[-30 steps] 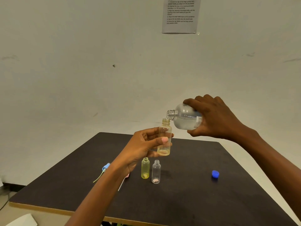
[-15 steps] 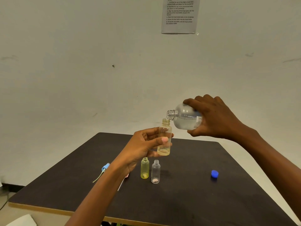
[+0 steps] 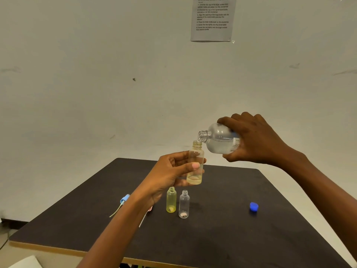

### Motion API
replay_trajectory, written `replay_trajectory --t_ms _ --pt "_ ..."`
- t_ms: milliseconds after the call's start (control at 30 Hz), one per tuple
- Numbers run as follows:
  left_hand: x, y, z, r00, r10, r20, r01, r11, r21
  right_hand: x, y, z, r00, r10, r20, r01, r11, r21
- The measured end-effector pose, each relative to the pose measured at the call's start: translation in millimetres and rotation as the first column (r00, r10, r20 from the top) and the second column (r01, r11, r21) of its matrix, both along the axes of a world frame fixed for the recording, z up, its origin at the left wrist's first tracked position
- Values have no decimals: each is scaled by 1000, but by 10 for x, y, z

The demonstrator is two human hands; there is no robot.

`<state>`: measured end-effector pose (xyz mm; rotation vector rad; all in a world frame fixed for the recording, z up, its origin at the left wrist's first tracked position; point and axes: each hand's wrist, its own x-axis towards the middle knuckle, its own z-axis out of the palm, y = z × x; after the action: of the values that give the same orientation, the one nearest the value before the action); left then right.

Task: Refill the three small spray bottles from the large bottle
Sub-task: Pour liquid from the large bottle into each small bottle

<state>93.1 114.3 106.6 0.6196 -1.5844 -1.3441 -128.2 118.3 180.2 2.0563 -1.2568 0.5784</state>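
Head view: the first fill seems to be in hand. The right hand (image 3: 257,140) grips the large bottle (image 3: 218,139), tipped almost level, with its open mouth just above the neck of the amber small bottle (image 3: 195,165). The left hand (image 3: 170,171) holds that bottle upright in the air over the far part of the table (image 3: 231,238), fingers and thumb curled round it. Only a shallow pool lies at its bottom. The yellow small bottle (image 3: 171,200) and clear small bottle (image 3: 184,204) stand uncapped side by side below, apparently waiting. The next move likely calls for a slightly steeper, slow tilt with the mouths kept aligned, since the neck is narrow. I cannot tell whether liquid is actually streaming. A blue spray head (image 3: 124,199) lies to the left, and a pinkish one (image 3: 149,209) is mostly hidden behind the left wrist. A blue cap (image 3: 253,206) lies to the right.
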Motion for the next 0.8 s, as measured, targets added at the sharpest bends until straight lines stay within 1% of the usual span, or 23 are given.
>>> replay_trajectory --t_ms 800 --pt "12 15 10 1000 -22 -18 22 1000 4 22 12 16 1000 -3 -11 3 1000 -4"
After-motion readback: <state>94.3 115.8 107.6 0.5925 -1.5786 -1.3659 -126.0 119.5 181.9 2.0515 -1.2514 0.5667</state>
